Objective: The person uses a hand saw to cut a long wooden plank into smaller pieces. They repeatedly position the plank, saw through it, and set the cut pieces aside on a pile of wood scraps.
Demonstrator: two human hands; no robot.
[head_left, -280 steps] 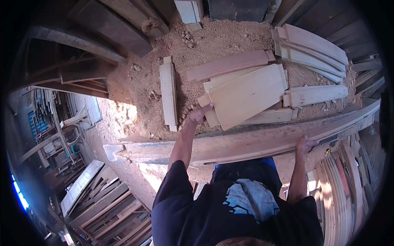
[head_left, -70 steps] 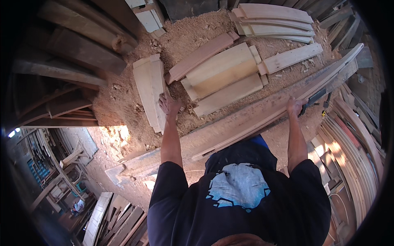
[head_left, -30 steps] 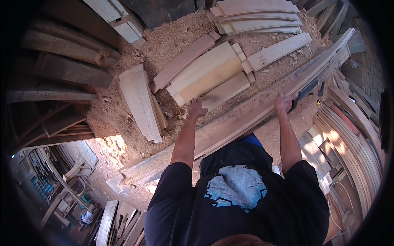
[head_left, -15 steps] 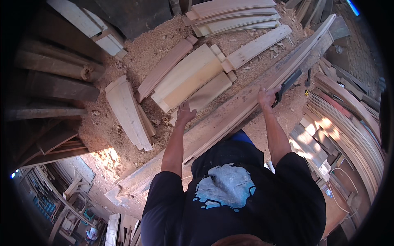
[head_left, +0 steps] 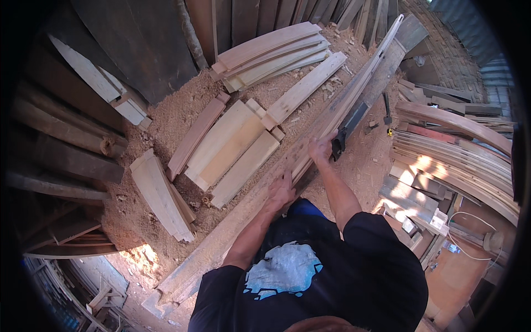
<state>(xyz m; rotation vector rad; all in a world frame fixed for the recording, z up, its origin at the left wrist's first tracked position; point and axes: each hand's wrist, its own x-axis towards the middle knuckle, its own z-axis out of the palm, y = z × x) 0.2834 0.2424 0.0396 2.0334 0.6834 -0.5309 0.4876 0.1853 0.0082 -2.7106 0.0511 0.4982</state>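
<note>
A long wooden board (head_left: 301, 159), with thin strips along its near side, runs diagonally across a thick plank (head_left: 218, 257) in front of me. My left hand (head_left: 281, 191) rests on the board close to my body, its fingers stretched out. Farther along, my right hand (head_left: 321, 148) is closed over the board's near edge. Just right of that hand lies a handsaw (head_left: 353, 117) with a black handle, its blade parallel to the board. The handle shows beside my fingers, and whether they touch it is unclear.
Cut boards (head_left: 227, 146) lie on sawdust beyond the plank, with stacked curved pieces (head_left: 271, 52) farther back. To the left stands another curved stack (head_left: 160, 193). Long curved strips (head_left: 453, 166) are piled at right, near a small yellow-and-black object (head_left: 390, 132). Dark planks lean around the back.
My left hand has come down from above the loose boards onto the long board, nearer my right hand. My right hand keeps its place on the board. The view has shifted.
</note>
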